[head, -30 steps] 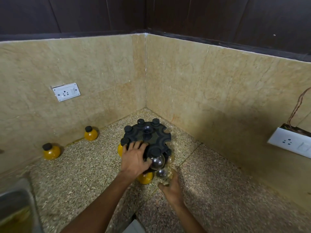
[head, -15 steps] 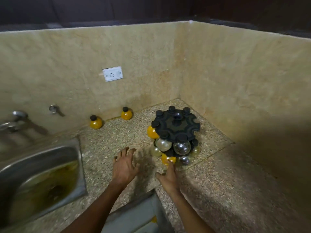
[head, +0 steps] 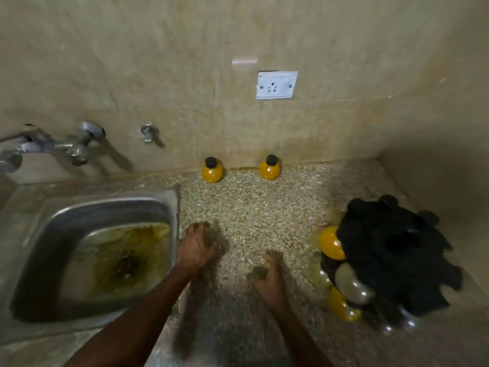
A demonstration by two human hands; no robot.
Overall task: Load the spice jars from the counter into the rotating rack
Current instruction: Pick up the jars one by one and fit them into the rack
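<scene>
Nearest the camera, both forearms reach over the speckled stone counter (head: 254, 207). The left hand (head: 194, 247) hovers low over the counter just beside the sink, fingers spread and holding nothing. The right hand (head: 270, 279) is also loosely open and empty, blurred by motion. A second ago both hands were at the rotating rack (head: 391, 255), the left pressed on its black top; now they have pulled away from it and the view has swung left. I judge that one jar has just been seated and the person is turning to fetch the next.

The rack stands at the right, well apart from both hands, with several round jars in its side slots, some yellow, some pale; blur hides how many slots are free.

To the left, the steel sink (head: 169, 207) is set into the counter, its basin stained yellow-brown. Farther back, against the wall, two loose spice jars wait on the counter: the left jar (head: 212, 171) and the right jar (head: 269, 168), both yellow with black caps, upright, apart from each other. Above them a white wall socket (head: 276, 85) sits on beige marble-look tile, and a metal tap (head: 79, 147) juts out over the sink.
</scene>
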